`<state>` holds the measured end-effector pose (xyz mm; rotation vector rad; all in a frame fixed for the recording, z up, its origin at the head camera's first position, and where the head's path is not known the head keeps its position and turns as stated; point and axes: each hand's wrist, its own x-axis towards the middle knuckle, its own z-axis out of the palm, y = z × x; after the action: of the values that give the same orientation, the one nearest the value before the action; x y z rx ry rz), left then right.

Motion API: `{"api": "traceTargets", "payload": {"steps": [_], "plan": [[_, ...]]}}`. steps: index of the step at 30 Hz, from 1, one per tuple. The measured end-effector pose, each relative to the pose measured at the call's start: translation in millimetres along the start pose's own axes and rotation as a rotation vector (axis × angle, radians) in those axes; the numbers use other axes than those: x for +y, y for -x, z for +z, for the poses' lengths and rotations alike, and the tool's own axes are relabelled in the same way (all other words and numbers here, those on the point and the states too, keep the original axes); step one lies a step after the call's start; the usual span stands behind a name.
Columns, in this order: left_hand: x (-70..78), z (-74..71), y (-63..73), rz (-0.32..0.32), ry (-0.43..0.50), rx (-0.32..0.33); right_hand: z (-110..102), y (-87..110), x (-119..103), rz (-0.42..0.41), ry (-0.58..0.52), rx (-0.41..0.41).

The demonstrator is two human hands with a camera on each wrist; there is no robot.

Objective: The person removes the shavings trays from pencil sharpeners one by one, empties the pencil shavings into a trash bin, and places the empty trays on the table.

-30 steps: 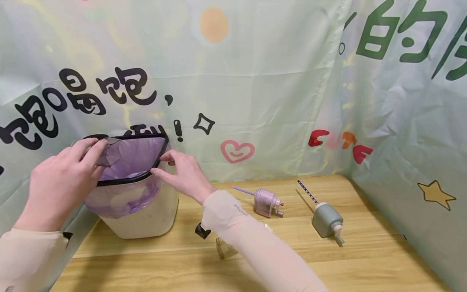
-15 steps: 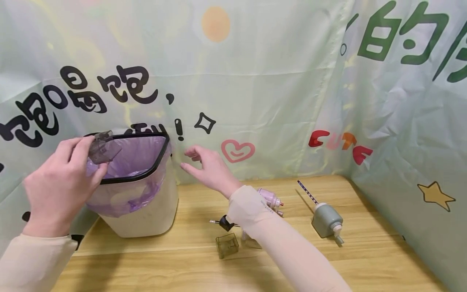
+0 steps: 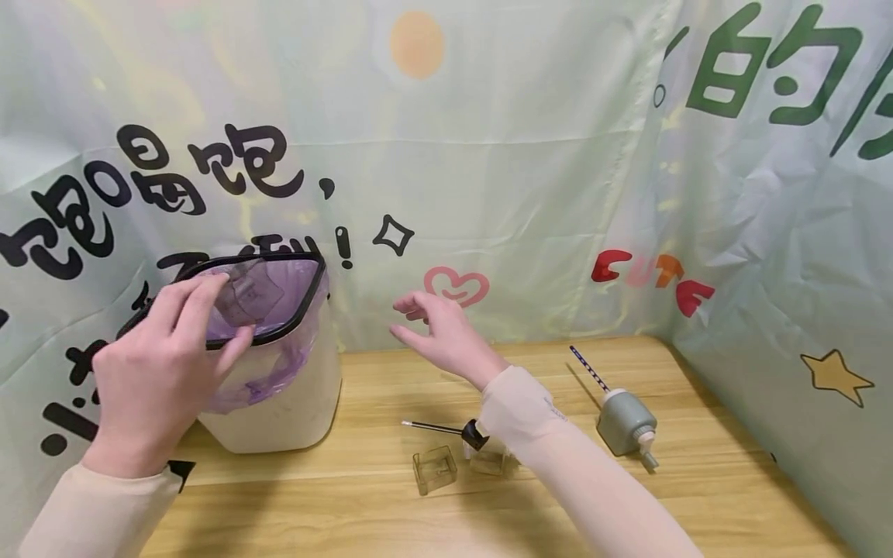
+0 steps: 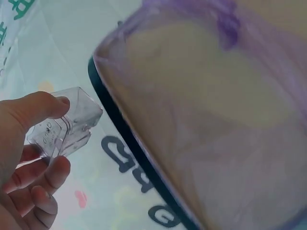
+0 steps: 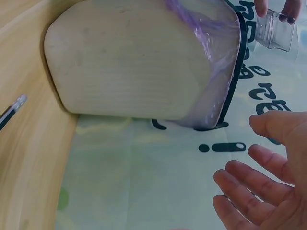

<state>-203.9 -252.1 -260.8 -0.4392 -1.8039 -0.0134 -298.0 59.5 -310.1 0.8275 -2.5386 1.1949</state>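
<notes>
My left hand (image 3: 156, 364) pinches a small clear plastic box (image 4: 72, 117) between thumb and fingers. In the head view the box overlaps the opening of a white waste bin (image 3: 279, 418); in the left wrist view it appears just outside the black rim (image 4: 129, 141). A purple bag (image 3: 289, 287) lines the bin and folds over its rim. To the bin's right, my right hand (image 3: 446, 337) hovers above the table with fingers spread loosely, holding nothing. The right wrist view shows its fingers (image 5: 254, 184) apart, away from the bin.
On the wooden table (image 3: 363, 511) lie a small see-through box (image 3: 434, 470) and a black-ended clear piece (image 3: 474, 435) with a pencil (image 3: 432, 426), partly behind my right sleeve. A grey hand-crank pencil sharpener (image 3: 624, 422) with a patterned pencil stands farther right. Printed cloth (image 3: 530, 194) walls the back.
My right hand has left the bin's rim and moved right, now covering the purple sharpener with its arm. The left hand shifted left with the clear box, then back right.
</notes>
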Motion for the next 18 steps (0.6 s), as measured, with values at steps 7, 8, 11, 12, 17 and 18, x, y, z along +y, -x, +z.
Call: {"api": "traceTargets", "payload": {"steps": [7, 8, 11, 12, 17, 18], "plan": [[16.7, 12.0, 6.4, 0.047, 0.100, -0.041, -8, 13.4, 11, 0.011, -0.010, 0.000], [19.8, 14.2, 7.6, 0.047, 0.117, -0.049, -10, 15.3, 13, 0.016, -0.008, 0.000], [29.2, 20.6, 12.5, 0.034, 0.165, -0.091, -14, 21.2, 17, 0.031, -0.001, 0.001], [32.0, 22.3, 14.6, 0.029, 0.175, -0.111, -15, 23.0, 19, 0.033, 0.003, 0.003], [41.7, 29.4, 24.8, 0.018, 0.208, -0.200, -21, 32.0, 24, 0.044, 0.014, 0.005], [43.1, 31.2, 26.6, 0.023, 0.211, -0.204, -22, 33.7, 24, 0.044, 0.015, 0.003]]}}
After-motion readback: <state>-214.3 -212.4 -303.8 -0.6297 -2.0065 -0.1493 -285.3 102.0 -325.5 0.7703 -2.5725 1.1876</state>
